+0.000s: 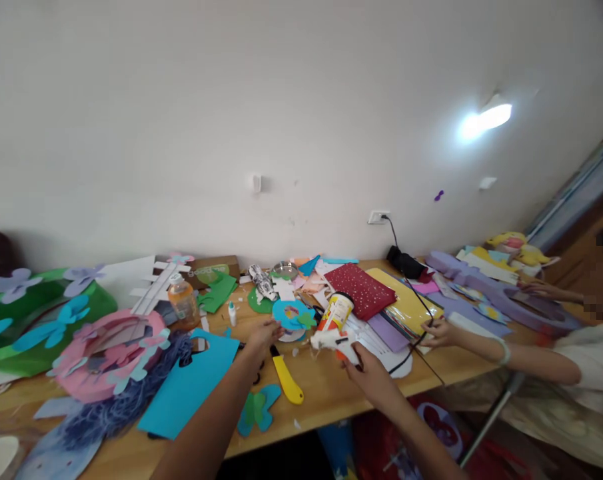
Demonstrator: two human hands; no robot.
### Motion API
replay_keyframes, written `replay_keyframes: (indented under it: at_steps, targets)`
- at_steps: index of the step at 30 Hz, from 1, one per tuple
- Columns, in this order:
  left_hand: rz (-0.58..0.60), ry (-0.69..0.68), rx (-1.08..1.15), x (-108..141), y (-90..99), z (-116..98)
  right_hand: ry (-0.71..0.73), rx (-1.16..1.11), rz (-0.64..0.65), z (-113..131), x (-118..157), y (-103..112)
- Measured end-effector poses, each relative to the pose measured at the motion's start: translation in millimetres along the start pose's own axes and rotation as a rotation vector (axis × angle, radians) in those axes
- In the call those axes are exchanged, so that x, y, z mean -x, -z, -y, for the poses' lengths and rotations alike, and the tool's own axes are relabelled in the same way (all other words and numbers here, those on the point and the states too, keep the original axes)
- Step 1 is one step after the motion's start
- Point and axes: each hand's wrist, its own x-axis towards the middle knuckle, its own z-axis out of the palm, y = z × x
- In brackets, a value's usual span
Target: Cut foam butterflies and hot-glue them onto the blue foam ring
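Observation:
My right hand [367, 372] is wrapped round the handle of a white glue gun [335, 340], its nozzle pointing left. My left hand [265, 337] pinches the left edge of a round blue paper piece [285, 312] with a green shape on its right side. Just below lies a yellow-handled cutter [287, 381], and beside it a blue and green paper butterfly [257, 409]. A yellow and red can [337, 311] stands behind the glue gun.
Blue card [191, 383], a pink ring [81, 380] and an orange bottle [182, 301] are at left. Red sheets [360, 291] lie right of centre. Another person's hand [438, 333] holds a black cord [428, 309] at right.

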Motion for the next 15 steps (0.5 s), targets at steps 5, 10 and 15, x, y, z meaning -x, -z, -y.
replay_keyframes:
  at_steps: [5, 10, 15]
  targets:
    - [0.041, 0.054, 0.036, 8.0, -10.7, 28.2, 0.094, -0.127, 0.01, 21.8, -21.2, 5.6]
    - [0.069, 0.046, 0.079, 18.7, -13.2, 45.3, 0.041, -0.156, -0.022, 20.1, -52.4, -1.3]
    - [0.095, 0.018, 0.109, 23.9, -10.7, 51.8, 0.006, -0.187, 0.055, 16.5, -62.4, -13.6]
